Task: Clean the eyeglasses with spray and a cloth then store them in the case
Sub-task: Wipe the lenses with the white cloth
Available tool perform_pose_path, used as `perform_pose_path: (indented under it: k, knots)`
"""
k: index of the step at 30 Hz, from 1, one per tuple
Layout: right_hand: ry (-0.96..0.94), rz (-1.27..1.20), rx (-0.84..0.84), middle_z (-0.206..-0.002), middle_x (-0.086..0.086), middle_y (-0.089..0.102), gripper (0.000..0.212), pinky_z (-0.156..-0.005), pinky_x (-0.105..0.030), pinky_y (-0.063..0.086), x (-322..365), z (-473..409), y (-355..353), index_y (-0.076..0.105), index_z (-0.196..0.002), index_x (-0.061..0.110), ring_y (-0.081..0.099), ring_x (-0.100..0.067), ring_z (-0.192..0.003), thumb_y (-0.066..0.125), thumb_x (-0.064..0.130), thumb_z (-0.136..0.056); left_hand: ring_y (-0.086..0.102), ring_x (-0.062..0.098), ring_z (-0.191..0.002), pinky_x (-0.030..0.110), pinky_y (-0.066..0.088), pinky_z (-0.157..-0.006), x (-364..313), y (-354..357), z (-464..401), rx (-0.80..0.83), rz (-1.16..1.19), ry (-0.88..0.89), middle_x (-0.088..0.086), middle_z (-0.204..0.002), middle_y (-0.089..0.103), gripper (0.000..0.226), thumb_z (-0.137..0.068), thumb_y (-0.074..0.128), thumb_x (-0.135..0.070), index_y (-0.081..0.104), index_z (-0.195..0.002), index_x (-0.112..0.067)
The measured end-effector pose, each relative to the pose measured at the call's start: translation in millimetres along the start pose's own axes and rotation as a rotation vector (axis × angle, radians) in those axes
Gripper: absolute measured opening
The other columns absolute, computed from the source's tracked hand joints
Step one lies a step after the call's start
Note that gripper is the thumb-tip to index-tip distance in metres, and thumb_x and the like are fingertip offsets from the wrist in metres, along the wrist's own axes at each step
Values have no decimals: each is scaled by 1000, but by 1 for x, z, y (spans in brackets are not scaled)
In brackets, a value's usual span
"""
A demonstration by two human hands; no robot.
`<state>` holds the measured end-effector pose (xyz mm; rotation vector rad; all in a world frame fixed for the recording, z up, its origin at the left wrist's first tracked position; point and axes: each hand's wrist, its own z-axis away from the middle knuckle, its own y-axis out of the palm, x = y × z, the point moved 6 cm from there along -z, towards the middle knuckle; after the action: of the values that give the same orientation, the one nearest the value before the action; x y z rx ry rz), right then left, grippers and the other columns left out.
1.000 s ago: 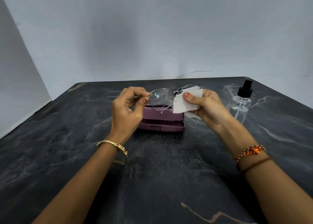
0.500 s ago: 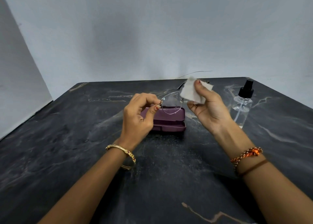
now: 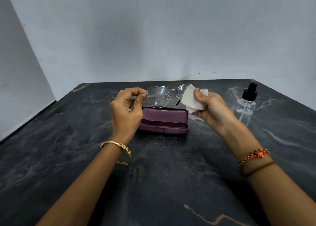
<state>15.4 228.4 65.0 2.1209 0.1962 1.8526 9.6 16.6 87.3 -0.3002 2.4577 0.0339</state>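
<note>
Thin metal-framed eyeglasses (image 3: pixel 158 97) are held up in the air above a purple glasses case (image 3: pixel 165 118) that lies on the dark marble table (image 3: pixel 162 174). My left hand (image 3: pixel 127 109) pinches the frame at its left hinge. My right hand (image 3: pixel 212 109) grips a folded white cloth (image 3: pixel 191 99), thumb on top, pressed round the right lens, which it mostly hides. The case looks slightly ajar along its front seam. A clear spray bottle (image 3: pixel 246 106) with a black pump top stands upright to the right of my right hand.
A pale wall rises behind the table's far edge, and a second wall runs along the left side. A thin wire (image 3: pixel 196 74) lies against the back wall. Bare marble lies in front of the case and on both sides.
The glasses have turned to face me flat and risen a little. My right hand brought the cloth from above the frame back onto the right lens. My left hand shifted left.
</note>
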Motion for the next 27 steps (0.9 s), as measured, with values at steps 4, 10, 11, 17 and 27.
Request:
perform_pose_path:
  k: [4, 10, 11, 17, 27]
  knots:
    - [57, -132, -88, -83, -5, 65, 13, -55, -21, 57, -13, -1, -1, 56, -89, 7, 67, -7, -60, 49, 18, -91, 59, -10, -73, 5, 47, -68, 4, -1, -1, -43, 8, -54, -8, -79, 61, 24, -79, 61, 3, 62, -92, -16]
    - [64, -250, -221, -71, -3, 69, 15, -44, -18, 52, -25, -6, -10, 56, -89, 9, 66, -7, -50, 50, 23, -91, 61, -5, -74, 5, 47, -68, 12, 0, -1, -78, 17, -76, -7, -79, 63, 29, -77, 62, 5, 62, -93, -19]
    - [59, -291, -236, -64, 0, 70, 14, -43, -17, 50, -26, -7, -12, 56, -87, 11, 65, -7, -49, 50, 23, -91, 61, -1, -75, 6, 48, -68, 11, -2, -2, -94, 8, -62, -10, -79, 63, 28, -77, 62, 5, 62, -94, -18]
    - [39, -388, -214, -63, 3, 69, 19, -46, -16, 50, -24, -5, -7, 56, -86, 15, 63, -8, -51, 45, 29, -93, 58, -7, -71, 10, 49, -70, 14, -19, -10, -257, 84, -65, -10, -76, 61, 28, -77, 63, 4, 61, -99, -13]
    - [6, -429, 38, -74, -1, 73, 31, -52, -23, 55, -18, 9, 29, 58, -97, 14, 69, -13, -64, 34, 33, -94, 60, 0, -77, 12, 50, -72, 16, -29, -13, -360, 163, -27, -13, -78, 64, 24, -77, 64, -1, 66, -93, -18]
